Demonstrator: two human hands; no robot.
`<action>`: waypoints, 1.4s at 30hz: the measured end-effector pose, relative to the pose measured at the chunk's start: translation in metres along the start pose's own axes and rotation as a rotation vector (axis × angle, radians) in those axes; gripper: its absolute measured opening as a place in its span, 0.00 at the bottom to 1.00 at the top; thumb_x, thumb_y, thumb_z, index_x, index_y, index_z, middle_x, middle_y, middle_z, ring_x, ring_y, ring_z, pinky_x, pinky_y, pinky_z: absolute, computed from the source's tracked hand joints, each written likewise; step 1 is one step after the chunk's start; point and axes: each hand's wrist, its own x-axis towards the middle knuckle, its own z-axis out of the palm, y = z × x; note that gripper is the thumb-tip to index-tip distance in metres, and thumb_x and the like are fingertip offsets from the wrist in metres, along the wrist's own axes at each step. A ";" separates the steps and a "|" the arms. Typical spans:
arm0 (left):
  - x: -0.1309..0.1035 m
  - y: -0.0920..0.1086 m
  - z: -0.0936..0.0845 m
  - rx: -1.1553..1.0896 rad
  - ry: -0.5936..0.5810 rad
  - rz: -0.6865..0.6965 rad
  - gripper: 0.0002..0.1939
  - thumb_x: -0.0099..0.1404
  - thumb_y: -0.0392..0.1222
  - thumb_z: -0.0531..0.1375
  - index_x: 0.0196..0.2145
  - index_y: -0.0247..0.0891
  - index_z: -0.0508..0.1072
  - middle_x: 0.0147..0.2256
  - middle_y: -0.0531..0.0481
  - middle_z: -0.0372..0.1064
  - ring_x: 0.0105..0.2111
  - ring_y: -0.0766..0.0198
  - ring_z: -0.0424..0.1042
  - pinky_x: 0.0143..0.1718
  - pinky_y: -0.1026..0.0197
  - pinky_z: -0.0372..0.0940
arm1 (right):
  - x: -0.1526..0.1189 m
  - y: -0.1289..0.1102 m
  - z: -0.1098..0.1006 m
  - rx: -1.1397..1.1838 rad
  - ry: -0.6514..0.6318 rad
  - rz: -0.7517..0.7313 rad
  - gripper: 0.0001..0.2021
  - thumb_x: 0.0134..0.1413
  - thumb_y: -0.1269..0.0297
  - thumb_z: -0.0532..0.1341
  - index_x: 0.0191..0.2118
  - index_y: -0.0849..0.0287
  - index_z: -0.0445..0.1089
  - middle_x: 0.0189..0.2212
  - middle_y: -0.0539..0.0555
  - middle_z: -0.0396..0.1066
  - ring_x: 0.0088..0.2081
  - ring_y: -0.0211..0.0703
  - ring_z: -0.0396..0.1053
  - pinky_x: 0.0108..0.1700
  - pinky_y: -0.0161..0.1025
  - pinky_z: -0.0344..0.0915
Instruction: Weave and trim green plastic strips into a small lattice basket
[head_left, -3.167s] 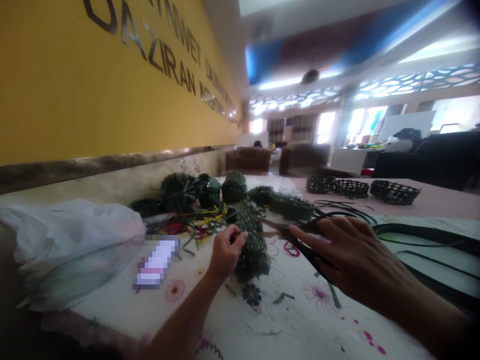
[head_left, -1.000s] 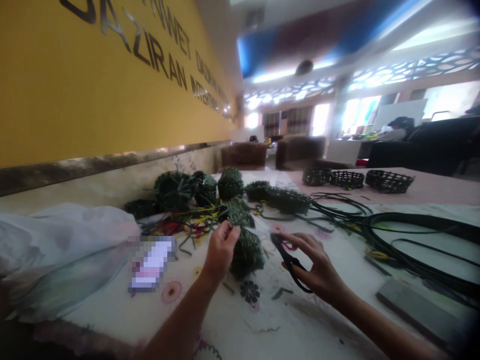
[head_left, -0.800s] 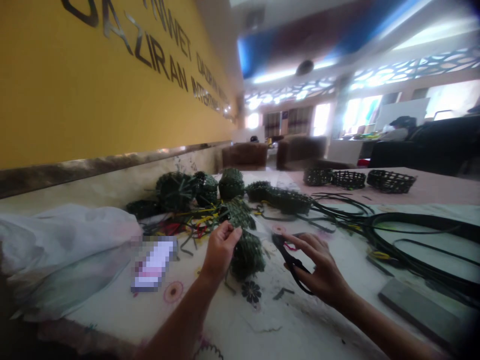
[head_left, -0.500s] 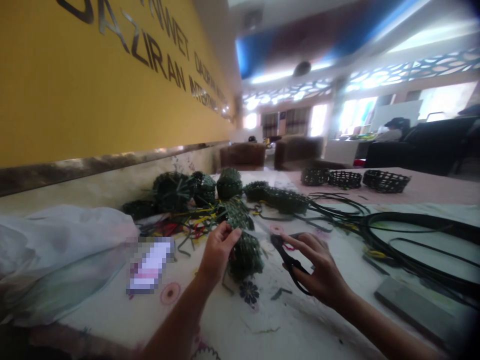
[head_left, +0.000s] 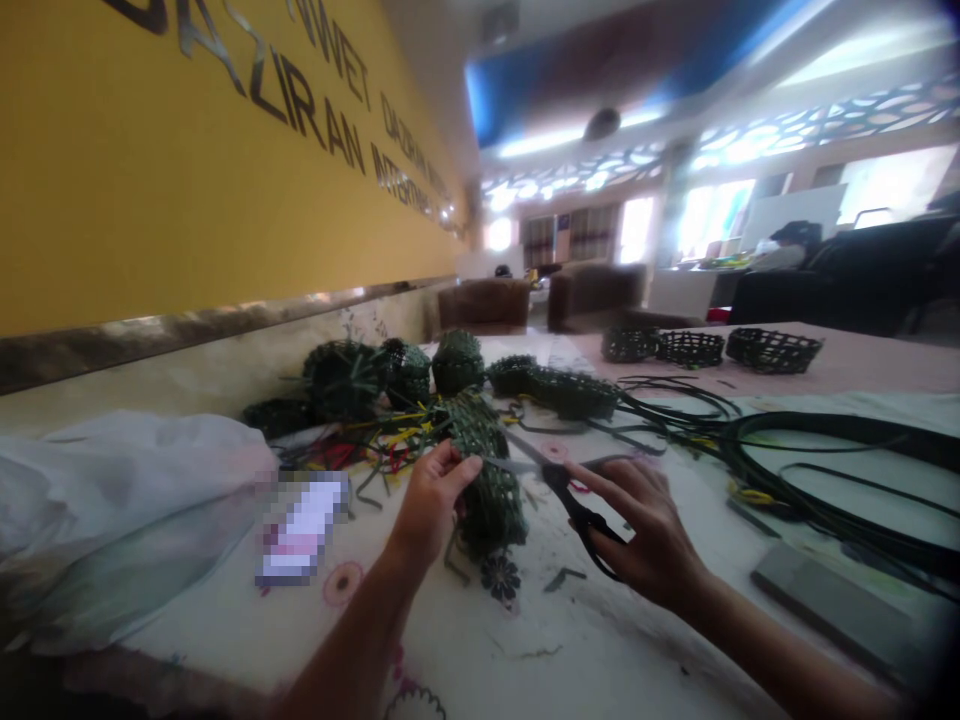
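Observation:
My left hand (head_left: 433, 490) is closed in a pinch at the left edge of a dark green woven strip piece (head_left: 491, 505), whose weave stretches away behind the fingers. What exactly lies between thumb and forefinger is hidden. In my right hand (head_left: 649, 530) is a pair of black-handled scissors (head_left: 556, 478), fingers through the loops. Their blades are spread apart and point left, the lower one reaching close to my left thumb, in front of the woven piece.
Several green woven baskets (head_left: 457, 362) stand behind my hands, and more open-weave baskets (head_left: 772, 350) at the back right. Coiled dark strips (head_left: 847, 435) and a grey block (head_left: 832, 610) lie right. Left are a pixelated bright object (head_left: 304, 525) and a white plastic bag (head_left: 135, 480).
The scissor blades now show spread wider and nearer to my left thumb. My left hand keeps its pinch with little movement. The camera view has shifted slightly.

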 end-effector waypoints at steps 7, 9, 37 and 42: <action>0.000 -0.002 0.000 -0.019 -0.055 0.025 0.14 0.59 0.48 0.64 0.35 0.35 0.71 0.24 0.55 0.64 0.20 0.72 0.61 0.19 0.68 0.55 | 0.007 0.000 -0.009 -0.090 0.029 -0.095 0.37 0.55 0.73 0.60 0.68 0.42 0.52 0.41 0.57 0.67 0.42 0.54 0.63 0.42 0.47 0.57; 0.000 -0.002 -0.002 -0.036 -0.084 0.032 0.16 0.58 0.49 0.65 0.37 0.34 0.72 0.26 0.54 0.65 0.21 0.71 0.63 0.21 0.68 0.57 | 0.007 0.001 -0.009 -0.102 0.025 -0.097 0.37 0.55 0.73 0.60 0.68 0.42 0.51 0.41 0.57 0.66 0.42 0.54 0.63 0.42 0.47 0.57; -0.003 0.001 -0.001 0.303 0.065 0.156 0.15 0.59 0.49 0.63 0.24 0.37 0.65 0.21 0.56 0.57 0.22 0.70 0.57 0.22 0.67 0.55 | 0.014 0.010 -0.032 -0.316 0.004 -0.197 0.29 0.57 0.70 0.61 0.63 0.42 0.61 0.36 0.54 0.69 0.41 0.50 0.65 0.43 0.45 0.56; 0.009 -0.003 -0.013 0.165 0.133 0.107 0.19 0.55 0.53 0.65 0.23 0.38 0.63 0.20 0.59 0.55 0.21 0.71 0.56 0.22 0.68 0.57 | 0.020 0.019 -0.036 -0.273 -0.022 -0.133 0.24 0.56 0.67 0.59 0.60 0.48 0.67 0.36 0.57 0.69 0.39 0.52 0.65 0.38 0.45 0.56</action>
